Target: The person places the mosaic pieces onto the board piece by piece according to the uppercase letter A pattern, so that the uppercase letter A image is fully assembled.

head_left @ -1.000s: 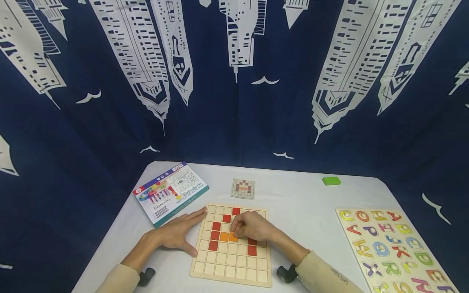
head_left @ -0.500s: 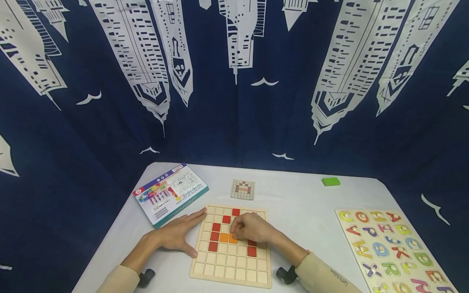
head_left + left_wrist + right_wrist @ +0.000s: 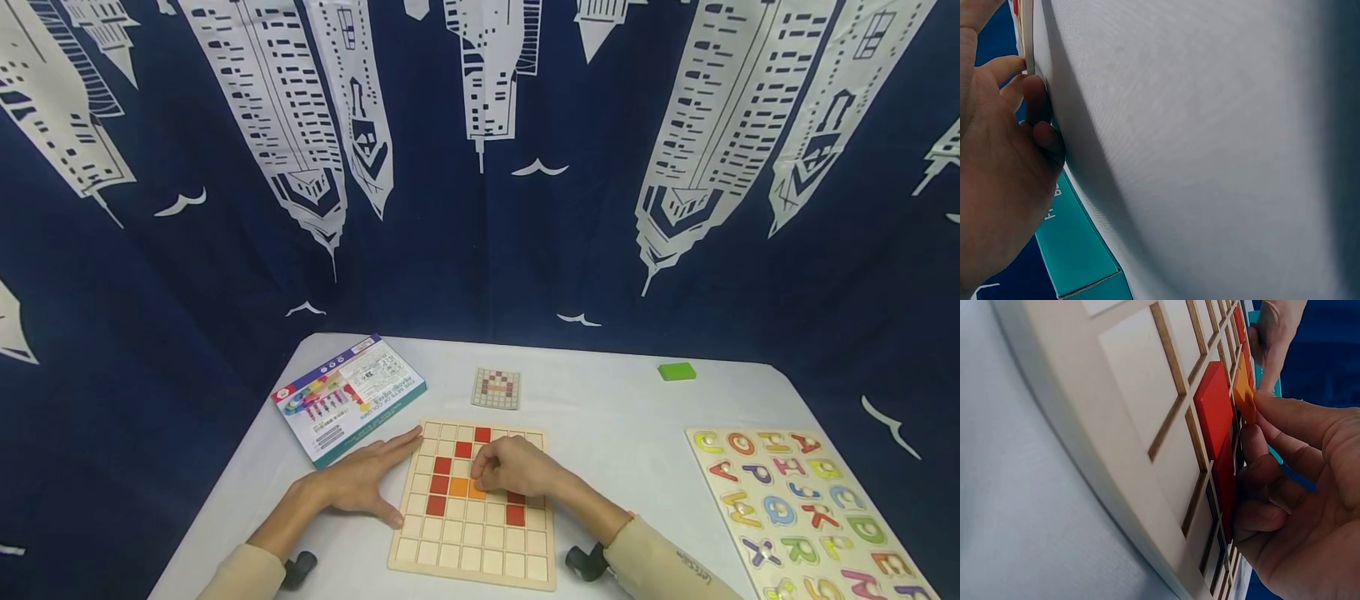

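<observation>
A wooden grid board (image 3: pixel 472 554) lies on the table, with red square tiles (image 3: pixel 437 505) and orange square tiles (image 3: pixel 459 487) in some of its cells. Over the middle of the board, my right hand (image 3: pixel 517 467) pinches an orange tile (image 3: pixel 1245 391) between thumb and fingers, at a cell beside another orange one. Its curled fingers and palm hide several cells from the head camera. My left hand (image 3: pixel 363 477) rests with spread fingers at the board's left edge, fingertips and thumb touching the rim. Behind the board lies a small pattern card (image 3: pixel 497 389) with a printed grid.
A flat printed box (image 3: pixel 348 396) lies at the back left, close to the left hand. At the right is an alphabet puzzle board (image 3: pixel 802 508). A green block (image 3: pixel 677 372) sits at the back right. Two dark objects (image 3: pixel 300 569) are by the wrists.
The view has shifted very slightly. Both hands keep nearly the same place, with the right fingers still on the orange tile.
</observation>
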{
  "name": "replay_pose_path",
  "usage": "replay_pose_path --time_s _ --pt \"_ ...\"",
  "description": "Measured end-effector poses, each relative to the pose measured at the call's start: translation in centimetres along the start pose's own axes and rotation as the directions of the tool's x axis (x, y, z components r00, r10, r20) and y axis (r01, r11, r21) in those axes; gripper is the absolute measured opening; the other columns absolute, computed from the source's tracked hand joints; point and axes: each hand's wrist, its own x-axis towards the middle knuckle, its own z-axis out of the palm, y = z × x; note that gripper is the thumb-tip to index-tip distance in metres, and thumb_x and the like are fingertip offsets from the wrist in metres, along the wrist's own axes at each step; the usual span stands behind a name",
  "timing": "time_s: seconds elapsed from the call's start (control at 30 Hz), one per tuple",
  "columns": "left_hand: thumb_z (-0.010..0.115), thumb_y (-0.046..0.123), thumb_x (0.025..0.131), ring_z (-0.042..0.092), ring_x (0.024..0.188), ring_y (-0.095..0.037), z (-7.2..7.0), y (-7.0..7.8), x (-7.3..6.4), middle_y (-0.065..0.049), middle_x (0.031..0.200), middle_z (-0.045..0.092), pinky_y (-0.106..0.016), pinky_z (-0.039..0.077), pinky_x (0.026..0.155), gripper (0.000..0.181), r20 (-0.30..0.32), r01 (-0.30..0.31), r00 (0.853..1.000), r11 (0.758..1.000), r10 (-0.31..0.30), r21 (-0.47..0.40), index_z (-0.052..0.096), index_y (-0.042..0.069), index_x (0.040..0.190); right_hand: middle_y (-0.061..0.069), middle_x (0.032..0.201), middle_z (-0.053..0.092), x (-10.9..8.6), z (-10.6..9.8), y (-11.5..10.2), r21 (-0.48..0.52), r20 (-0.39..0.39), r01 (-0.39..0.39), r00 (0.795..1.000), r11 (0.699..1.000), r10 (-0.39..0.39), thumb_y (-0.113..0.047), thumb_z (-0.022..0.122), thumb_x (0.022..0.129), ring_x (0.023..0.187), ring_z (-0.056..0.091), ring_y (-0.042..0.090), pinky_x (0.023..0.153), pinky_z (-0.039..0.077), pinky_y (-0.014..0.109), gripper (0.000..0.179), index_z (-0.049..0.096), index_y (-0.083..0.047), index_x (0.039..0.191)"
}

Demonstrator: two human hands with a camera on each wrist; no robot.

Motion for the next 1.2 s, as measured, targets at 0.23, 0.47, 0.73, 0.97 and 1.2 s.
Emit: replay_pose_path --time_s 0.23,0.47,0.73,0.97,1.2 --pt "0.082 0.072 0.06 0.018 0.154 -0.027 0.1 -0.1 0.1 0.005 0.17 0.009 -0.054 0.02 0.123 0.128 0.0 -0.001 1.0 1.0 0.001 0.009 0.024 0.019 0.162 -0.013 0.073 0.064 -0.1 -0.1 0.0 -0.011 -0.002 -0.008 1.0 1.0 0.008 -0.017 0.077 0.087 0.069 0.055 0.005 0.065 0.047 0.022 0.003 0.075 -0.017 0.089" --pt "0.082 0.071 0.06 0.019 0.154 -0.03 -0.1 0.1 0.1 0.005 0.17 0.01 -0.057 0.022 0.122 0.127 0.001 0.001 1.0 1.0 -0.001 0.001 0.024 0.019 0.162 -0.012 0.072 0.063 -0.1 0.0 0.1 -0.007 -0.006 -0.005 1.0 1.0 0.005 -0.017 0.078 0.087 0.069 0.054 0.006 0.064 0.047 0.022 0.003 0.075 -0.019 0.087" --pt "0.083 0.07 0.061 0.019 0.154 -0.029 -0.1 0.1 0.1 0.004 0.17 0.009 -0.055 0.02 0.123 0.128 0.005 -0.003 1.0 1.0 0.003 -0.001 0.024 0.019 0.162 -0.012 0.074 0.065 -0.1 -0.1 0.4 0.013 -0.003 0.012 1.0 1.0 -0.012 -0.021 0.077 0.089 0.07 0.055 0.005 0.065 0.048 0.021 0.004 0.075 -0.018 0.088" --pt "0.082 0.071 0.06 0.018 0.154 -0.029 0.0 0.1 0.1 0.005 0.17 0.009 -0.055 0.02 0.123 0.128 0.006 0.003 1.0 1.0 -0.003 0.009 0.023 0.019 0.162 -0.011 0.079 0.066 -0.8 -0.9 0.9 0.081 -0.001 0.054 0.999 0.995 -0.054 -0.026 0.076 0.09 0.075 0.056 0.006 0.069 0.048 0.022 0.006 0.075 -0.022 0.095" --pt "0.083 0.069 0.06 0.018 0.154 -0.03 -0.1 0.4 0.0 0.004 0.17 0.009 -0.055 0.02 0.123 0.128 0.005 0.003 1.0 1.0 -0.003 0.0 0.023 0.019 0.162 -0.01 0.08 0.063 -3.1 -3.2 2.1 0.105 0.034 0.044 0.998 0.994 -0.047 -0.024 0.074 0.092 0.077 0.054 0.008 0.069 0.046 0.023 0.007 0.075 -0.022 0.099"
